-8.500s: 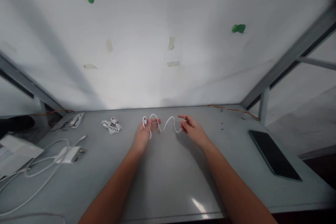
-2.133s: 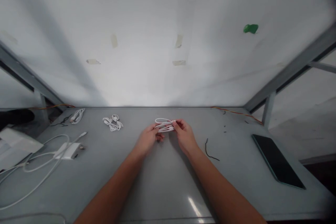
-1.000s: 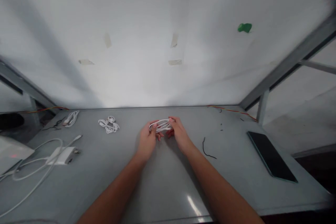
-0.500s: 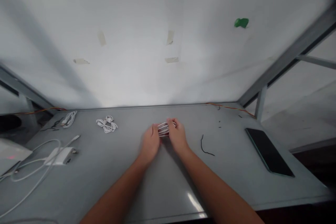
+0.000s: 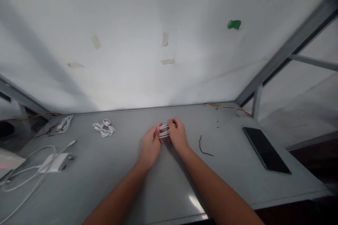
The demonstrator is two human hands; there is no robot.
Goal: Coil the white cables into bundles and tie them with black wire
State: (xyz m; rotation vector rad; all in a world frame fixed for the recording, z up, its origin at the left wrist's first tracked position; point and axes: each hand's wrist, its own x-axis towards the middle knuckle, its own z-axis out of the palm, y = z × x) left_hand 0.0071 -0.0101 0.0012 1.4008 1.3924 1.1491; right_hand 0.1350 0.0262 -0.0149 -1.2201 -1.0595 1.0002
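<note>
Now, left of centre, a bundled cord (image 5: 104, 128) lies on the grey table (image 5: 108, 161); next, the left hand (image 5: 150, 146) grips one end of the white cable (image 5: 164, 132), which runs sideways over mid-table, right end a touch higher, into the pinching fingers of the right hand (image 5: 177, 136). Both ends vanish inside the hands, plugs hidden; the visible strands are thin, roughly parallel, flattened loops. Further right, a bent black wire (image 5: 204, 150).

Head-worn camera is looking forward and down over gray tabletop (image 5: 113, 168), facing white wall (image 5: 126, 81); wide view is catching left hand (image 5: 151, 143) and right hand (image 5: 177, 134) below center.
</note>
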